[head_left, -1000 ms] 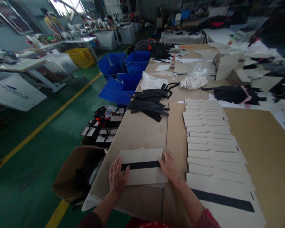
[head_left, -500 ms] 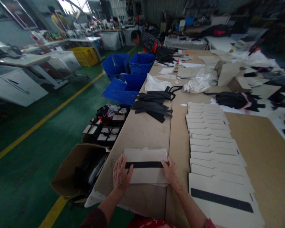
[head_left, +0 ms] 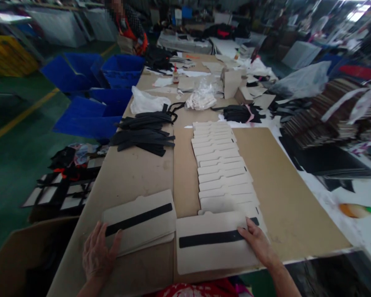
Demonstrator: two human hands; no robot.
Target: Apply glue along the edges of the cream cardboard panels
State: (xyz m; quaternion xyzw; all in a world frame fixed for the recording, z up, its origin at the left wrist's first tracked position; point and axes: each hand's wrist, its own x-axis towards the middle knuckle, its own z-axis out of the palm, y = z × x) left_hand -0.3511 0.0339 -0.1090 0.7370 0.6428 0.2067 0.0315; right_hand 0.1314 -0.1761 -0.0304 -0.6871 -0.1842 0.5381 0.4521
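Well, I saw the left hand (head_left: 99, 251) lying open with its fingers (head_left: 94, 243) spread, the thumb against the near side of a stack of cream board panels (head_left: 136, 208), each with a black strip across it; it gripped nothing. The right hand (head_left: 258, 241) was also open, its fingertips (head_left: 243, 231) flat on a single panel (head_left: 210, 258) just below that panel's black strip. The stack and the single panel lay side by side at the near edge of the table (head_left: 132, 177), with a long row of overlapping panels (head_left: 218, 165) running away from the single panel across the table. I judged the panels stiff, light and thin, likely to slide on the board if pushed, and best taken by their long edges, clear of the strip. I could read no brand, label or writing on them. Bundled black straps (head_left: 144, 138) lay farther along the left side of the table, a kraft board sheet (head_left: 284, 194) lay to the right of the row, and blue crates (head_left: 92, 115) stood beyond the left edge.
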